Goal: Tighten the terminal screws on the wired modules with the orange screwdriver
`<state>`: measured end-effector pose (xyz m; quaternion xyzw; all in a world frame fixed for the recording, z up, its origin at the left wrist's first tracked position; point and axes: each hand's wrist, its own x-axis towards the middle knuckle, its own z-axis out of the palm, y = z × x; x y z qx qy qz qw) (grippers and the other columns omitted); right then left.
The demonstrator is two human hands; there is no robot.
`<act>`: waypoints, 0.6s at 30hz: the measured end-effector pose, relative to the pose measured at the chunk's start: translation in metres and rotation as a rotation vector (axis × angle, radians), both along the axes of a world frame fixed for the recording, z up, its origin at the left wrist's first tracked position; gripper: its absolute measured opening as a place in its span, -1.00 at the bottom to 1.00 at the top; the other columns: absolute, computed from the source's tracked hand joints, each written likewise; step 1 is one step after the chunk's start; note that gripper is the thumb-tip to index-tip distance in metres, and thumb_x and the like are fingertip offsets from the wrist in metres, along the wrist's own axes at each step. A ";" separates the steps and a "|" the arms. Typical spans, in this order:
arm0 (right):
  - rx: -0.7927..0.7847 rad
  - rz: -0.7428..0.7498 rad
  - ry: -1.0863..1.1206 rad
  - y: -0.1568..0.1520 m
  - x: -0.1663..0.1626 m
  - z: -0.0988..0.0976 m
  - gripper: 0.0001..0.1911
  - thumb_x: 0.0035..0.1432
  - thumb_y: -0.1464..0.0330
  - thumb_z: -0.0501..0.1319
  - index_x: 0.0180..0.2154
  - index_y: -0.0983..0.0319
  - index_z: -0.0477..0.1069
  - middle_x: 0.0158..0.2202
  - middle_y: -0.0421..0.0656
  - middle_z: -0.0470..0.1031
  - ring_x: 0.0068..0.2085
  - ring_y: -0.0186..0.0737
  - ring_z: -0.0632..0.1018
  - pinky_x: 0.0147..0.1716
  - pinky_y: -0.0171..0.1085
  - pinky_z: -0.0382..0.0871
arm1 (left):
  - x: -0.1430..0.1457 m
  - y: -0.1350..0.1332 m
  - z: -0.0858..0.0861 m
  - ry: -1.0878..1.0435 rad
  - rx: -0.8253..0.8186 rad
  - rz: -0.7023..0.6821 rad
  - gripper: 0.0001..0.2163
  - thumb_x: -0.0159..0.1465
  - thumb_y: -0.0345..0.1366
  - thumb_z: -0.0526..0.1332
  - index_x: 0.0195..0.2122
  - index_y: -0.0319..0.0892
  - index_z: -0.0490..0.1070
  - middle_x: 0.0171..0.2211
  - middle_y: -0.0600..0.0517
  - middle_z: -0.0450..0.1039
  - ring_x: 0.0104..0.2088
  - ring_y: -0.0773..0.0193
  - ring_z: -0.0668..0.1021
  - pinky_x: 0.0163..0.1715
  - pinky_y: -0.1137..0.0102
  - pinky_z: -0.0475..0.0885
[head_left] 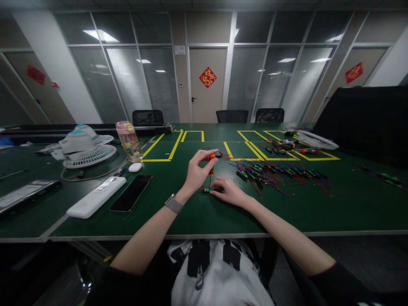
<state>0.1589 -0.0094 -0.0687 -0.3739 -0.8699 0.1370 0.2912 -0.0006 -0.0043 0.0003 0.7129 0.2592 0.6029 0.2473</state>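
My left hand (197,172), with a watch on its wrist, pinches the orange handle of a small screwdriver (211,163) held upright over the green table (204,212). The screwdriver's tip points down at a small green circuit board (206,190). My right hand (228,191) lies on the table and presses its fingers on that board. Red and blue wires run from the board area toward a row of several similar small boards with wires (280,174) to the right.
To the left lie a black phone (131,192), a white power strip (95,196), a white mouse (135,167), a pink-capped bottle (128,141) and white fans (84,148). Another fan grille (315,140) and parts sit at the back right. Yellow tape outlines mark the table.
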 end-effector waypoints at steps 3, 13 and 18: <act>-0.008 -0.001 0.001 -0.001 0.000 0.001 -0.89 0.11 0.40 0.24 -0.27 0.26 0.48 -0.37 -0.17 0.41 -0.42 -0.35 0.43 -0.39 -0.36 0.28 | 0.000 0.000 -0.001 0.000 0.061 0.092 -0.78 0.22 -0.29 0.23 -0.10 -0.07 0.51 -0.16 0.00 0.37 -0.16 0.32 0.46 -0.11 0.42 0.37; -0.011 -0.008 0.000 0.000 0.000 0.001 -0.88 0.10 0.40 0.25 -0.26 0.26 0.49 -0.37 -0.17 0.40 -0.41 -0.34 0.43 -0.39 -0.36 0.29 | -0.001 -0.001 0.002 -0.007 0.069 0.158 -0.82 0.22 -0.27 0.22 -0.16 -0.12 0.52 -0.23 -0.01 0.38 -0.19 0.30 0.46 -0.12 0.40 0.37; 0.008 -0.004 -0.007 0.000 0.000 0.000 -0.88 0.10 0.40 0.24 -0.27 0.27 0.49 -0.38 -0.18 0.39 -0.39 -0.33 0.44 -0.37 -0.36 0.29 | -0.002 0.003 0.001 -0.041 -0.009 0.010 -0.72 0.33 -0.30 0.04 0.00 -0.10 0.44 -0.07 -0.04 0.39 -0.14 0.31 0.49 -0.07 0.36 0.37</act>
